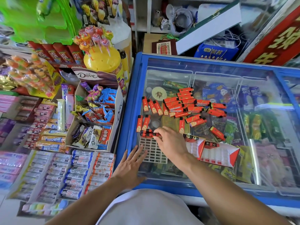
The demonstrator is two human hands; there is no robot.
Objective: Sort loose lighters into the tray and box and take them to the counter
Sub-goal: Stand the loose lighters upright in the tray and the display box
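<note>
Head view: my right hand pinched a lighter at the grid tray, centre frame, to slot it. My left hand, fingers spread, steadied the tray. Loose lighters lay above; box right.

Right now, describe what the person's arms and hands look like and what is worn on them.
Both forearms are bare: no sleeves reach them, and no watch, bracelet or gloves show. No rings are visible on the left hand or the right hand. A white garment covers the torso.
</note>
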